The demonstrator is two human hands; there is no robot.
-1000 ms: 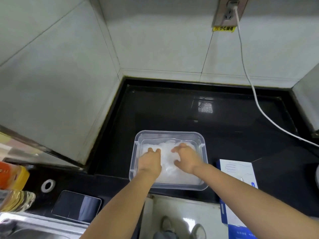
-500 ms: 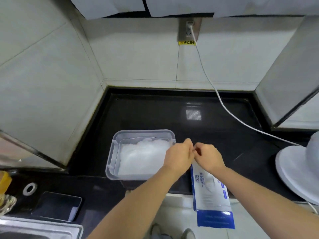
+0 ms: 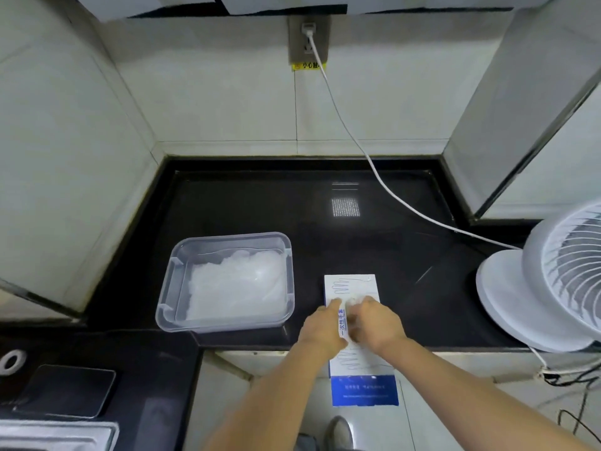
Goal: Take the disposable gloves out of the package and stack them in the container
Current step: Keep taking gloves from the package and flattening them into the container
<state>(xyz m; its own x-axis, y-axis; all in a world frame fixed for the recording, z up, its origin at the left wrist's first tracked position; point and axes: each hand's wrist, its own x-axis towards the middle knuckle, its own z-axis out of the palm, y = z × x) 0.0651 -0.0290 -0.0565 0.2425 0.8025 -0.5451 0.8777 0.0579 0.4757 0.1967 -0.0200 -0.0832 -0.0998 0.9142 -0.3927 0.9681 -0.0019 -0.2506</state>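
Blue-and-white card package (image 3: 353, 288): one item, lying flat at the front lip of the black counter (image 3: 260, 206), its blue end overhanging toward the floor. Left hand (image 3: 325, 327): resting on the package's left side, fingers laid fairly straight over the printed face, pressing it down. Right hand (image 3: 377, 323): on the package's right side, fingers bent in toward the middle, where the opening would be; whether they pinch a glove there cannot be told. Dark phone (image 3: 65, 388): face up on the lower counter section, far left, well apart from the work. Clear plastic container (image 3: 169, 288): lidless, just left of the package, not touching it. Gloves (image 3: 234, 288): a loose, cloudy-white heap inside the container. Handling, as judged: film gloves are likely nearly weightless, limp and clingy, and apt to come out several at once. They are best pinched at an exposed fold in the opening while the other hand pins the light package, which could otherwise lift or slide off the edge. White fan (image 3: 553, 278): on the counter, far right. White cable (image 3: 369, 159): running up the tiled wall to a socket (image 3: 309, 40).
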